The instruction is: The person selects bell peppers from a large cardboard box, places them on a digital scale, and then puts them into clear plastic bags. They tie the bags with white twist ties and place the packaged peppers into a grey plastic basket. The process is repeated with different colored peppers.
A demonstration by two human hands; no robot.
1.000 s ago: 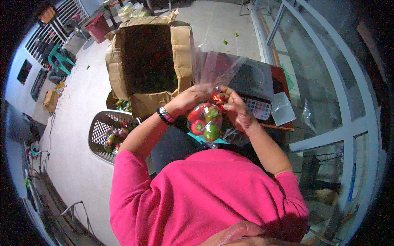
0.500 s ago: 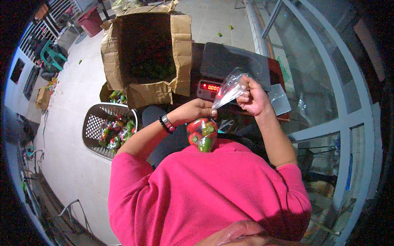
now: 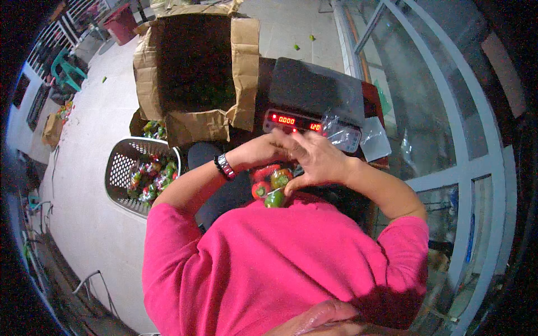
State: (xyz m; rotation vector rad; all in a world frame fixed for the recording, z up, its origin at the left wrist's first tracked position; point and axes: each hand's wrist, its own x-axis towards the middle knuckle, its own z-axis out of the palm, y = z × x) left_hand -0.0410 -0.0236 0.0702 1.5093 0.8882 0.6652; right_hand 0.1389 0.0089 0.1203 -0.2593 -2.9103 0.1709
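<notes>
A clear plastic bag of red and green peppers [image 3: 272, 185] hangs just in front of my chest. My left hand [image 3: 276, 147] is closed round its gathered neck. Above the peppers, my right hand [image 3: 325, 161] comes across from the right, with its fingers stretched toward the left hand and overlapping it. Its thumb is spread downward beside the peppers, and the fingertips are blurred. The loose top of the bag [image 3: 341, 133] sticks up beyond the right hand, over the front of a digital scale [image 3: 314, 92] with a lit red display.
A tall, open brown cardboard box [image 3: 245, 73] stands left of the scale. Below it, a plastic basket [image 3: 116, 168] holds several bagged peppers. White plastic sheets [image 3: 375, 139] lie right of the scale. Glass panels with grey frames [image 3: 468, 168] line the right side. A green chair [image 3: 70, 70] stands far left.
My right hand has come down and left from the stretched bag top to meet my left hand at the neck. Its fingers have opened out. The left hand still holds the bag.
</notes>
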